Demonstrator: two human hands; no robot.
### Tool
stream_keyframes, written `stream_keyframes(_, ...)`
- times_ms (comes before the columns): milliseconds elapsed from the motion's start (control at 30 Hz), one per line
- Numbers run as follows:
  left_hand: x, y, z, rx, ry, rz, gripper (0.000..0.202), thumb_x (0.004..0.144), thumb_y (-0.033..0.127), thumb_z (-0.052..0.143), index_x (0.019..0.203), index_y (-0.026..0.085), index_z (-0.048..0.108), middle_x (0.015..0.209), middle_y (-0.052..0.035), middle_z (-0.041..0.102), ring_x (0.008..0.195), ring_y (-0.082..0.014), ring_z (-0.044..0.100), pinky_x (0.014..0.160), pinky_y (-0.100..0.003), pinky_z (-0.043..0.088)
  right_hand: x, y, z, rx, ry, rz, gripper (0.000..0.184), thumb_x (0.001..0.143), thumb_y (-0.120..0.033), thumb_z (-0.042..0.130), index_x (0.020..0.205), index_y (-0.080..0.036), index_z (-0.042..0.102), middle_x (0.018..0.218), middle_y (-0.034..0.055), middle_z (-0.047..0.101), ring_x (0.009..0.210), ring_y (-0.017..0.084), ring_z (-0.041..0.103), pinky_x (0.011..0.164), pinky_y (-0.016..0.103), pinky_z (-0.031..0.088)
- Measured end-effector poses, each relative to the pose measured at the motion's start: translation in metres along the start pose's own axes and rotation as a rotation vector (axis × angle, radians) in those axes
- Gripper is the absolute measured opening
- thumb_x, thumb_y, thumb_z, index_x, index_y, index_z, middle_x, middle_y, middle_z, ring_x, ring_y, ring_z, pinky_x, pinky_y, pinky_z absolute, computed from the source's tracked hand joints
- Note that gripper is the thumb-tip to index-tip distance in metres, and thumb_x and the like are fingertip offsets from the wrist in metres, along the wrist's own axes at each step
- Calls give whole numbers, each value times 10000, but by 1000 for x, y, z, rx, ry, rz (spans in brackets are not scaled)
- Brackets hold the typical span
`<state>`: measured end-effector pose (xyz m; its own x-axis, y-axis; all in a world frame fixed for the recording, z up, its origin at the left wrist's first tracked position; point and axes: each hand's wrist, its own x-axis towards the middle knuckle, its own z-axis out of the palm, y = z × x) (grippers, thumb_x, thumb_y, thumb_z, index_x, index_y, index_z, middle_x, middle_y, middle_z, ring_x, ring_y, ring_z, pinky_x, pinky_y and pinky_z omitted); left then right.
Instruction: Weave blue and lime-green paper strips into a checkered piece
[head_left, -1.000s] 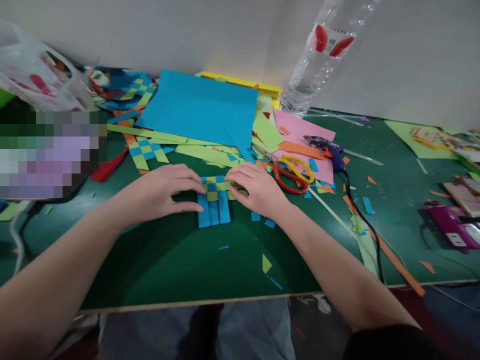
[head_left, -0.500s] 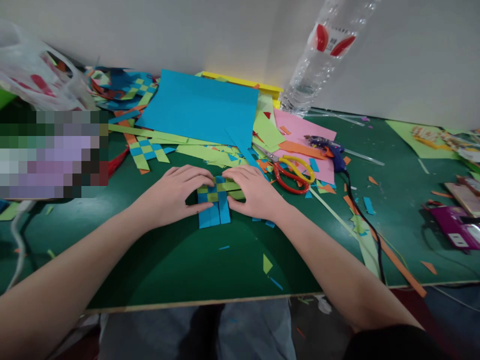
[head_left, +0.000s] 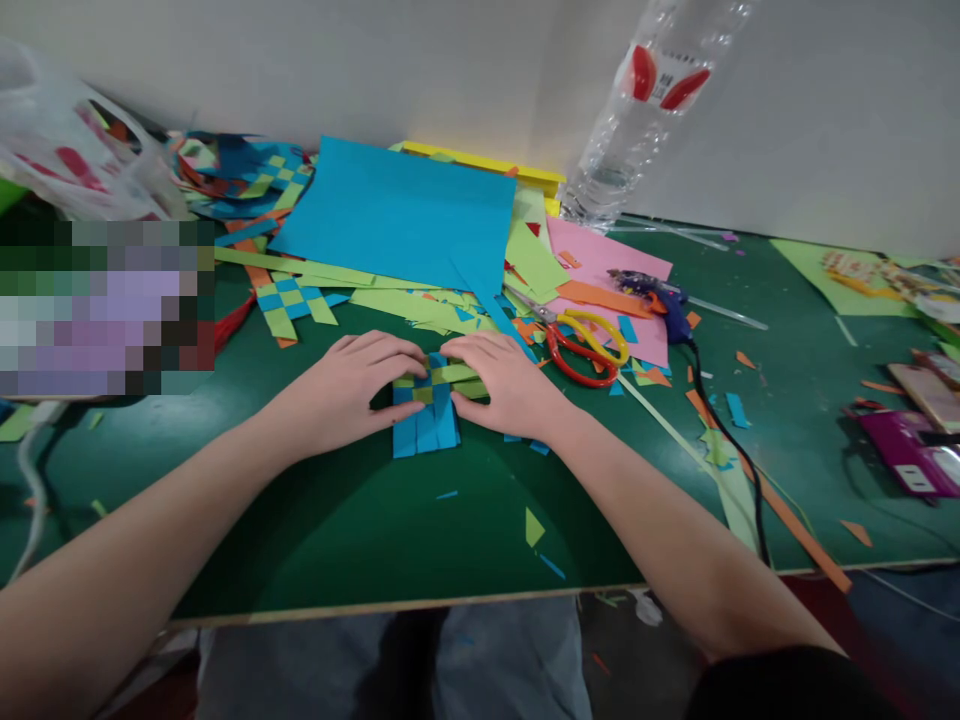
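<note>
A small woven mat of blue and light-green paper strips (head_left: pixel 427 415) lies on the green table (head_left: pixel 360 520) in front of me. My left hand (head_left: pixel 352 390) presses flat on its left side, fingers stretched over the green strips. From the right, my right hand (head_left: pixel 502 385) lies on the weave, fingers extended and nearly touching the left fingertips. Three blue strip ends stick out below the hands. The upper part of the weave is hidden under my fingers.
A large blue paper sheet (head_left: pixel 405 215) lies behind, with pink paper (head_left: pixel 600 265), green strips and another woven piece (head_left: pixel 292 300). Red-and-yellow scissors (head_left: pixel 585 345) sit right of my hand, beside a glue gun (head_left: pixel 660 295) with a black cord. A clear plastic bottle (head_left: pixel 637 110) leans at the back.
Both hands have drawn closer together over the weave, and the left hand has slid right onto it. The strips are pushed tighter.
</note>
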<state>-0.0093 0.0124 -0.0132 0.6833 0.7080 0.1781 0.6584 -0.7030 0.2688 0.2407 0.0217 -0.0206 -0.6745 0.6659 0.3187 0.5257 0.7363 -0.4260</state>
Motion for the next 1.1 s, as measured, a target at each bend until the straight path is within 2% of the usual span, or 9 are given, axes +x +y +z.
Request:
stream_keyframes(333,-1,1,-1,0,-16,-22,365,954,541,510,1122,246,645,1271,-93,651,1200,-305,578,976,-471,421,0,1,-1,-9,-5,-12,415,914,-312,555,1292,-140,564,1326,129,639,1287,288,529,1092,481,403)
stream_keyframes(467,-1,1,-1,3,-1,-16,373,957,542,498,1116,241,649,1259,-92,656,1192,-304,584,969,-468,424,0,1,-1,-34,61,-42,393,918,-289,548,1280,-140,577,1322,121,646,1272,272,543,1097,462,399)
stream_keyframes(567,0,2,-2,23,19,2,369,980,530,465,1116,235,640,1241,-95,664,1175,-296,593,955,-461,433,2,1,-2,-57,105,-67,307,931,-240,530,1207,-145,625,1264,106,676,1212,257,573,1063,442,418)
stream_keyframes(733,0,3,-4,40,60,10,336,1003,482,449,1129,230,633,1236,-87,672,1160,-284,605,957,-453,444,4,3,-2,-79,92,-34,257,970,-170,450,1100,-187,672,1168,91,706,1140,247,594,977,432,457)
stream_keyframes(900,-1,3,-3,43,82,-30,347,1004,487,455,1172,232,620,1276,-85,672,1212,-285,595,997,-467,446,4,4,-1,-33,97,-4,243,963,-203,472,1109,-171,664,1173,97,713,1131,252,604,994,445,460)
stream_keyframes(1100,-1,1,-1,26,49,-41,348,985,495,481,1161,239,638,1319,-87,662,1232,-297,589,1010,-509,444,3,4,1,-46,23,-12,213,963,-241,524,1095,-168,674,1220,89,701,1175,249,589,1025,438,461)
